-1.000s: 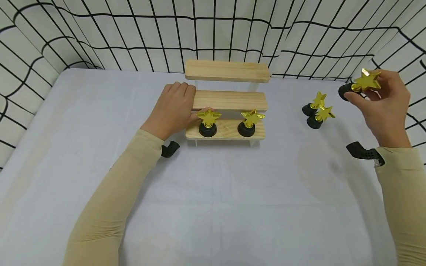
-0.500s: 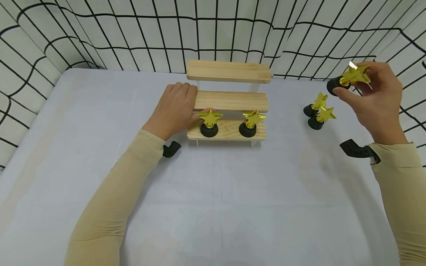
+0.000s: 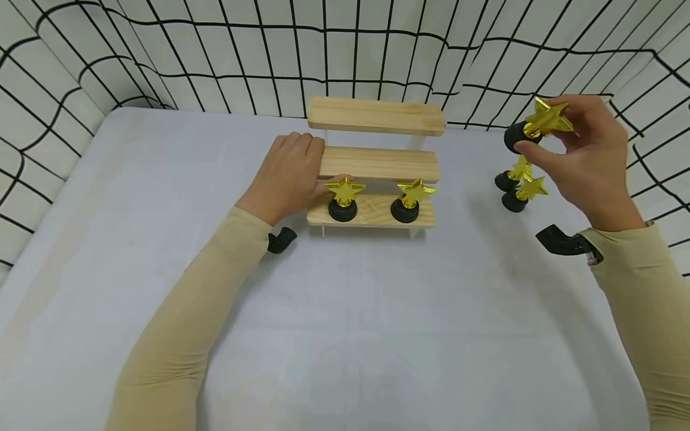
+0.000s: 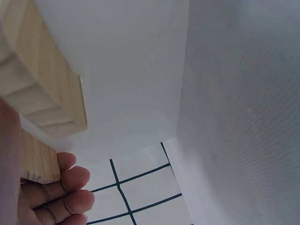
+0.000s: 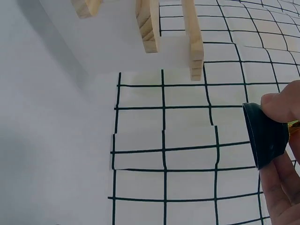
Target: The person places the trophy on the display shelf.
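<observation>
White cloth (image 3: 345, 311) bears a wooden stand (image 3: 380, 163) in the head view; the left hand (image 3: 287, 176) grips it, and the right hand (image 3: 587, 161) holds a star trophy (image 3: 547, 117) well to its right. Left wrist: fingers (image 4: 76, 178) curl round a board (image 4: 41, 161). Right wrist: the trophy's base (image 5: 266, 137) is pinched.

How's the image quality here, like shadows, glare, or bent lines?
Head view: soft shadow on the white cloth beside the right sleeve, glints on the held gold star trophy, wavy grid lines (lens or wrinkles, I can't tell). Left wrist view: greyish, with the closest edge of the left hand soft. Right wrist view: brighter, with a faint shadow at upper left.
</observation>
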Tool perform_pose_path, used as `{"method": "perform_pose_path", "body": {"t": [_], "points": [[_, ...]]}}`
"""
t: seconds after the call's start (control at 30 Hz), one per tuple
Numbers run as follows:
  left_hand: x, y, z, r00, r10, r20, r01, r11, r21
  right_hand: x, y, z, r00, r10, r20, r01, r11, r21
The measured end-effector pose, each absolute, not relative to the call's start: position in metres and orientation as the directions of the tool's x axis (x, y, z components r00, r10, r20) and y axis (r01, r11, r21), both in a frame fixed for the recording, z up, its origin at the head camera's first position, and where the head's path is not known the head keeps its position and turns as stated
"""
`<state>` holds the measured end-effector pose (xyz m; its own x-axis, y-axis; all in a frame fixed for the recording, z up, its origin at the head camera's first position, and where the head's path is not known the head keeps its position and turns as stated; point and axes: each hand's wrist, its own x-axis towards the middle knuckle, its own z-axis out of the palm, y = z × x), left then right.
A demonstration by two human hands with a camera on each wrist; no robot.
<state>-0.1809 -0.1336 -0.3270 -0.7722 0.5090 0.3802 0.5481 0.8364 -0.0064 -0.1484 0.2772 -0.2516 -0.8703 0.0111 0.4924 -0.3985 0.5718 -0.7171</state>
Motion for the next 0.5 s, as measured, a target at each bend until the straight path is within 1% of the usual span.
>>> {"method": "perform_pose_path", "body": {"t": [0.5], "points": [[-0.180,-0.133,-0.326,-0.782,0.512,0.354,0.540,0.841,-0.024,-0.151,0.245,-0.252,-0.850,-0.149,0.505,-0.494,0.558,-0.667]]}}
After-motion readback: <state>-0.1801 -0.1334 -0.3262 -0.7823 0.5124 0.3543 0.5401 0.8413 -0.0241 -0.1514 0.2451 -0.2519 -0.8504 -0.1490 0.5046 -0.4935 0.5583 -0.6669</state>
